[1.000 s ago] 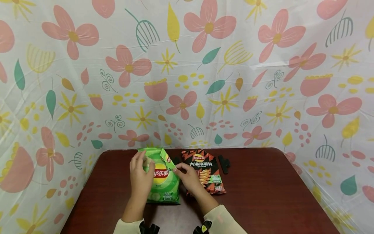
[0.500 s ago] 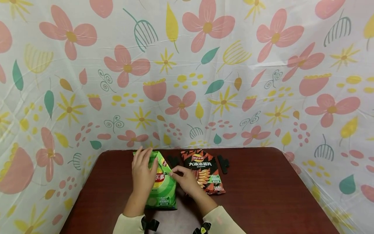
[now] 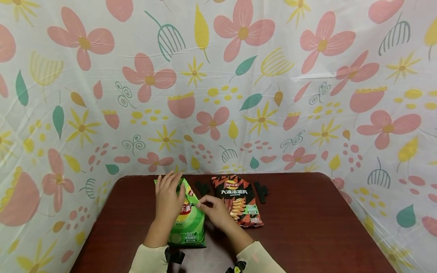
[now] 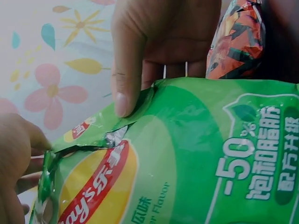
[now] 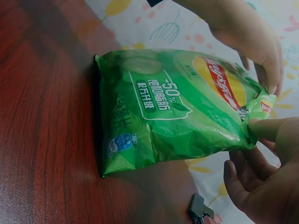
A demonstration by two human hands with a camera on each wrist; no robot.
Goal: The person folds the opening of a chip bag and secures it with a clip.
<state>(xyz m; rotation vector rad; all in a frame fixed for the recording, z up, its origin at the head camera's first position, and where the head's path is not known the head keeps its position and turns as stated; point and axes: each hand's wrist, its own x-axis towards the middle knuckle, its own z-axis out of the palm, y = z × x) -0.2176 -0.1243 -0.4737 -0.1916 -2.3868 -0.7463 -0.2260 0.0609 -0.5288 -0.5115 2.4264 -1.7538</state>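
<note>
A green Lay's chip bag [image 3: 187,231] stands tilted on the table, its lower end toward me. My left hand [image 3: 168,201] grips the top edge at its left, fingers reaching behind it. At the upper right corner, my right hand [image 3: 216,212] pinches a folded-over flap [image 4: 77,133] between thumb and fingers. A bit of silvery lining [image 4: 117,136] shows beside that flap in the left wrist view. In the right wrist view the left hand [image 5: 254,37] is above the bag and the right hand [image 5: 275,172] below its corner.
An orange-and-black Lay's chip bag [image 3: 235,201] lies just right of my right hand. One black clip [image 3: 203,188] lies between the bags, another black clip [image 3: 262,191] beyond the orange one. A flowered cloth [image 3: 211,94] hangs behind the dark red table [image 3: 307,220].
The green bag has shifted slightly left and toward me, uncovering more of the clip between the bags. Both hands have moved with it, the left one now reaching farther over the top edge.
</note>
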